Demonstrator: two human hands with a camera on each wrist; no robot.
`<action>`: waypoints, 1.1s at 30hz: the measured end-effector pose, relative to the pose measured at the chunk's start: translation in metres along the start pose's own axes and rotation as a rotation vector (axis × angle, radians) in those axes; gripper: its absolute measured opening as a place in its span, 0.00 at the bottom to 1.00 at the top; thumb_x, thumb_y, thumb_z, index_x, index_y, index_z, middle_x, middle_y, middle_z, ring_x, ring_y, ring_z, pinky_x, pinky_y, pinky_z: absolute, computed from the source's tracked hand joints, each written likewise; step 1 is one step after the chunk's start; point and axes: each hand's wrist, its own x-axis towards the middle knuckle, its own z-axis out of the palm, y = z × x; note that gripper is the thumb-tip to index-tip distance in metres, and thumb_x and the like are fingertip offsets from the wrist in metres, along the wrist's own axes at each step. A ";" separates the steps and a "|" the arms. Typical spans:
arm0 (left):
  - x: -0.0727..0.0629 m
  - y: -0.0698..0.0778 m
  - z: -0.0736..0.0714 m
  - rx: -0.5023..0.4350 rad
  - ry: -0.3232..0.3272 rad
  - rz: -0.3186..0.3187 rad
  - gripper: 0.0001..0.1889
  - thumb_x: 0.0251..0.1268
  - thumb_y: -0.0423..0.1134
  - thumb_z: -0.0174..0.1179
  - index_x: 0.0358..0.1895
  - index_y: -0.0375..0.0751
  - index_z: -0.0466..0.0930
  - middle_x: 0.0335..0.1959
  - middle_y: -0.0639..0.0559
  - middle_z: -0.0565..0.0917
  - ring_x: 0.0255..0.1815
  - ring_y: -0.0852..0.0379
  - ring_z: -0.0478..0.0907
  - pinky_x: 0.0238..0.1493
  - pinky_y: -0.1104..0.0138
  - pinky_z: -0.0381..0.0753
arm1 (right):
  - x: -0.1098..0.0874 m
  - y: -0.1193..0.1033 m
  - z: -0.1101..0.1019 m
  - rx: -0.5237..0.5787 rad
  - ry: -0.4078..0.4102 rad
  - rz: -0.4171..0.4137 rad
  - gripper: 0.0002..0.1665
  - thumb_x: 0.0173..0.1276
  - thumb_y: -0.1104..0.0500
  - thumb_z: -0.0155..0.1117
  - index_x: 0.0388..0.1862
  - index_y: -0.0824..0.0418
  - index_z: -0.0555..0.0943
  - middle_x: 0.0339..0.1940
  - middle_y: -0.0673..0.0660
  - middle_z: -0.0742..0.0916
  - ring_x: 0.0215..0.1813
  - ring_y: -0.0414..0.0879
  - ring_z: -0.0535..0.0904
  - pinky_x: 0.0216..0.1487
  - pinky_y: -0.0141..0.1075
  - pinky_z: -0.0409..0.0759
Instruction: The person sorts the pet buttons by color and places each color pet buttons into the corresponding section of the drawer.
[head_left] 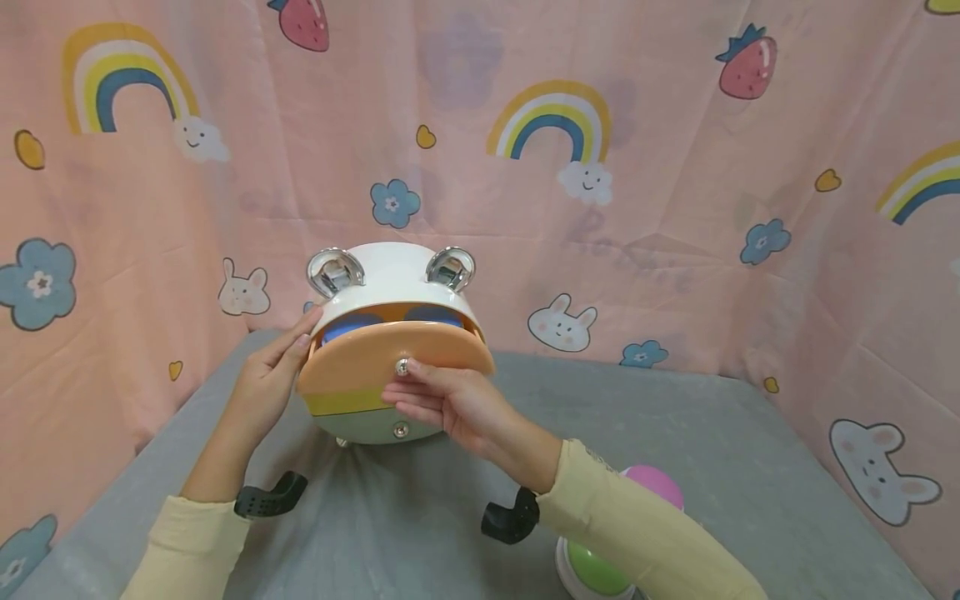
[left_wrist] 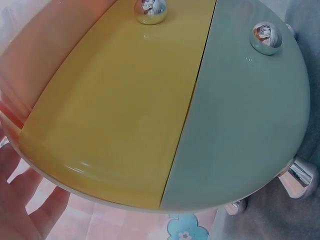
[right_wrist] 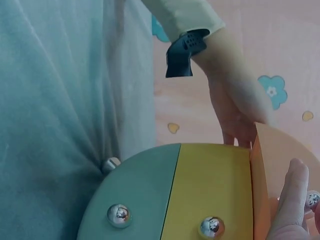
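A rounded mini drawer cabinet (head_left: 393,267) with a white shell and two silver ear-like loops stands on grey cloth. Its top orange drawer (head_left: 352,357) is pulled partway out, and blue items (head_left: 351,323) show inside, too hidden to identify. My right hand (head_left: 468,408) pinches the orange drawer's silver knob (head_left: 402,367) between thumb and finger. Against the cabinet's left side rests my left hand (head_left: 264,379), its fingers fairly straight. Below, the yellow drawer (left_wrist: 115,100) and green drawer (left_wrist: 240,115) are closed, each with a silver ball knob.
At lower right, a pink rounded thing (head_left: 656,483) and a green one with a white rim (head_left: 596,571) are partly hidden by my right sleeve. Grey cloth (head_left: 675,425) covers the table. A pink patterned curtain (head_left: 660,275) hangs behind and along the sides.
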 end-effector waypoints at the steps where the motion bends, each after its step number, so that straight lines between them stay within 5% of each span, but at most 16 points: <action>1: 0.000 0.000 0.000 -0.001 0.000 0.000 0.25 0.80 0.57 0.39 0.76 0.65 0.60 0.79 0.58 0.59 0.80 0.44 0.56 0.71 0.35 0.64 | 0.001 0.000 0.000 -0.004 0.001 -0.004 0.22 0.77 0.57 0.55 0.62 0.71 0.76 0.38 0.55 0.91 0.42 0.42 0.90 0.51 0.35 0.87; 33: 0.001 0.001 -0.001 -0.028 0.009 0.040 0.25 0.81 0.56 0.39 0.75 0.60 0.64 0.77 0.57 0.63 0.81 0.50 0.55 0.77 0.43 0.59 | 0.033 -0.004 0.000 0.003 0.046 -0.052 0.23 0.78 0.57 0.55 0.61 0.74 0.77 0.36 0.56 0.90 0.41 0.42 0.89 0.49 0.33 0.88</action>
